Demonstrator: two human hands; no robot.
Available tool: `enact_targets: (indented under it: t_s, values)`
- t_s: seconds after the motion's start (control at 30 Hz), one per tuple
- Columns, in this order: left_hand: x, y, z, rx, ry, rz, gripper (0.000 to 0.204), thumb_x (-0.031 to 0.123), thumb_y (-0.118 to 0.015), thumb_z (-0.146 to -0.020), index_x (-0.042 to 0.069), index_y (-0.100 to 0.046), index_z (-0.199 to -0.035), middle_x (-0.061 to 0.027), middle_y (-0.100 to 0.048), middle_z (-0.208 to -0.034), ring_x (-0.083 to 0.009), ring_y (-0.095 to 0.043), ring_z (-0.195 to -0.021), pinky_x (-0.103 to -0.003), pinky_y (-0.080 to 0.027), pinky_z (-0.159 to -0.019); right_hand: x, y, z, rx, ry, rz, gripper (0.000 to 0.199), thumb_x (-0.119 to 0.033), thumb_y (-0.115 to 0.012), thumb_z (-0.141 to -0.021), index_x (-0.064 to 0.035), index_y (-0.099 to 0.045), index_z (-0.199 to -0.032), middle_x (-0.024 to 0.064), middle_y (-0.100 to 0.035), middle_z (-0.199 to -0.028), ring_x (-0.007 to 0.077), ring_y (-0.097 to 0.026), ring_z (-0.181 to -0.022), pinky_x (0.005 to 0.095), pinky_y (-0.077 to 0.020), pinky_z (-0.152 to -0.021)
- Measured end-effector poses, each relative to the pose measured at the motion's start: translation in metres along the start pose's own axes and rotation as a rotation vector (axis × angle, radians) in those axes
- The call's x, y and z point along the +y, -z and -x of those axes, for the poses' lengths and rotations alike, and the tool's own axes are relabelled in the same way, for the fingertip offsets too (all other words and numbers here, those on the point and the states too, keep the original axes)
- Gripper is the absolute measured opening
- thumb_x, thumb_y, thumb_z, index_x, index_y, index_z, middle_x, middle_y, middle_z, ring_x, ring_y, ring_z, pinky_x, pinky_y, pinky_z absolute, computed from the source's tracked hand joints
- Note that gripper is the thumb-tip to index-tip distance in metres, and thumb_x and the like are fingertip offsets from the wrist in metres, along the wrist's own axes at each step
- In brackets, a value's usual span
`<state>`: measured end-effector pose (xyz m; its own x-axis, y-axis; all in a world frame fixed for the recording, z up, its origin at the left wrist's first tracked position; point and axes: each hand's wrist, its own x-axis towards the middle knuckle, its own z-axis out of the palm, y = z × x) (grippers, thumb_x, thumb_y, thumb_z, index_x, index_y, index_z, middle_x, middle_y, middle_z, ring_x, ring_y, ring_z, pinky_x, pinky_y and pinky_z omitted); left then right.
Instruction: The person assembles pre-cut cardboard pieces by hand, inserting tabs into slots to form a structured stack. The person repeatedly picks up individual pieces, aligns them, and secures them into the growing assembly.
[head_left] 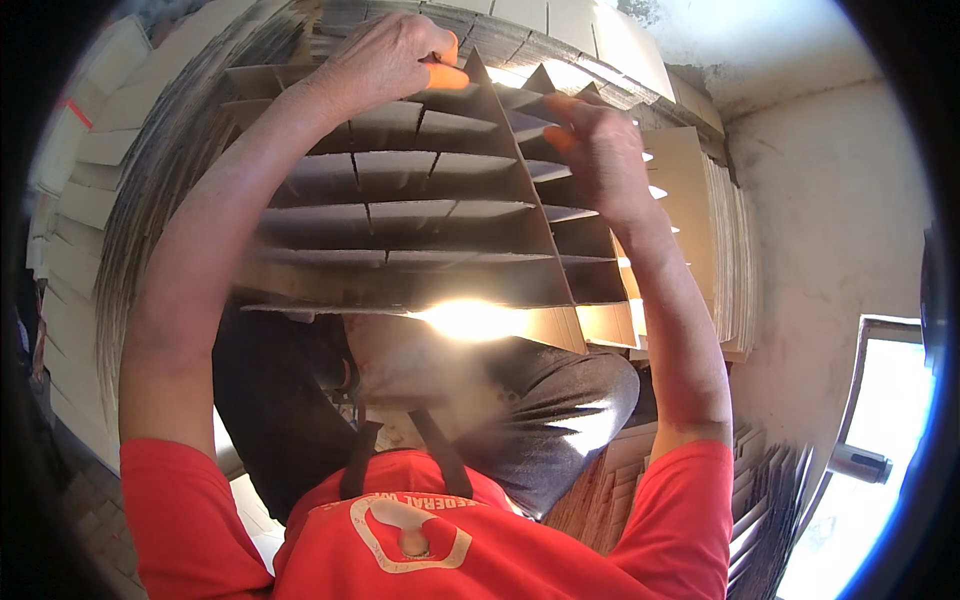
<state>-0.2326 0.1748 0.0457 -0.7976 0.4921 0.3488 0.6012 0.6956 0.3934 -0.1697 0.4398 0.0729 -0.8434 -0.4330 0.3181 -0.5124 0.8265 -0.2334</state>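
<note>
A cardboard divider (pixel 450 220) of slotted strips, crossed into a grid, stands in front of me above my lap. One long strip (pixel 525 200) runs lengthwise through the several crosswise ones. At its far end, my left hand (pixel 390 60) is closed, with orange covers on its fingertips pinching at the farthest strip; the exact contact is partly hidden. My right hand (pixel 605 160), also with orange fingertip covers and slightly blurred, is closed on the strips at the far right side. Its fingertips are partly hidden among the cardboard.
Stacked cardboard sheets (pixel 190 150) rise along the left and the back. More sheets (pixel 735 250) stand upright at the right, beside a pale wall (pixel 810 200). Other cardboard pieces (pixel 765 510) lie at the lower right, near a bright opening (pixel 880 400). My bent legs (pixel 540 400) are below the divider.
</note>
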Motion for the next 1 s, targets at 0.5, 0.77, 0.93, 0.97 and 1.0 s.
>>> enact_targets:
  t_s: [0.5, 0.77, 0.93, 0.97, 1.0]
  values:
    - [0.016, -0.004, 0.025, -0.239, -0.059, -0.013, 0.017, 0.007, -0.072, -0.08, -0.004, -0.066, -0.091, -0.0212, -0.062, -0.071, -0.0348, -0.067, -0.075, -0.048, -0.049, -0.071, 0.003, -0.029, -0.022, -0.021, -0.041, -0.227, 0.019, 0.002, -0.067, -0.083, -0.0029, -0.071, -0.102, 0.0101, -0.07, -0.079, 0.0179, -0.064, -0.067, 0.0323, -0.0513, -0.065]
    - [-0.01, 0.004, 0.049, -0.247, 0.005, -0.132, 0.017, 0.003, -0.073, -0.078, -0.005, -0.064, -0.09, -0.0228, -0.065, -0.087, -0.0384, -0.065, -0.091, -0.046, -0.051, -0.079, -0.043, -0.017, 0.031, -0.124, 0.02, 0.092, 0.052, 0.005, -0.068, -0.079, -0.0052, -0.061, -0.13, 0.0185, -0.069, -0.087, 0.0228, -0.067, -0.074, 0.0313, -0.0528, -0.071]
    - [0.01, 0.014, 0.069, -0.187, -0.061, -0.099, 0.02, 0.002, -0.071, -0.077, -0.001, -0.064, -0.095, -0.0197, -0.065, -0.089, -0.0379, -0.064, -0.089, -0.045, -0.051, -0.077, -0.049, -0.004, 0.031, -0.13, -0.014, -0.044, 0.05, 0.01, -0.062, -0.078, -0.0049, -0.064, -0.125, 0.0158, -0.065, -0.08, 0.0233, -0.064, -0.066, 0.0321, -0.0501, -0.065]
    - [0.021, 0.024, 0.075, -0.234, -0.04, -0.111, 0.016, 0.001, -0.068, -0.08, 0.001, -0.064, -0.096, -0.0183, -0.066, -0.089, -0.0348, -0.066, -0.088, -0.045, -0.051, -0.078, -0.046, -0.008, 0.035, -0.167, -0.002, 0.002, 0.05, 0.01, -0.062, -0.077, -0.0038, -0.064, -0.125, 0.0158, -0.065, -0.079, 0.0234, -0.064, -0.066, 0.0323, -0.0499, -0.065]
    - [0.025, 0.029, 0.079, -0.276, -0.016, -0.127, 0.014, 0.001, -0.066, -0.084, 0.002, -0.065, -0.098, -0.0168, -0.067, -0.088, -0.0318, -0.067, -0.087, -0.045, -0.052, -0.079, -0.046, -0.012, 0.034, -0.2, 0.017, 0.049, 0.05, 0.01, -0.062, -0.077, -0.0028, -0.064, -0.125, 0.0158, -0.064, -0.078, 0.0234, -0.063, -0.065, 0.0326, -0.0498, -0.064]
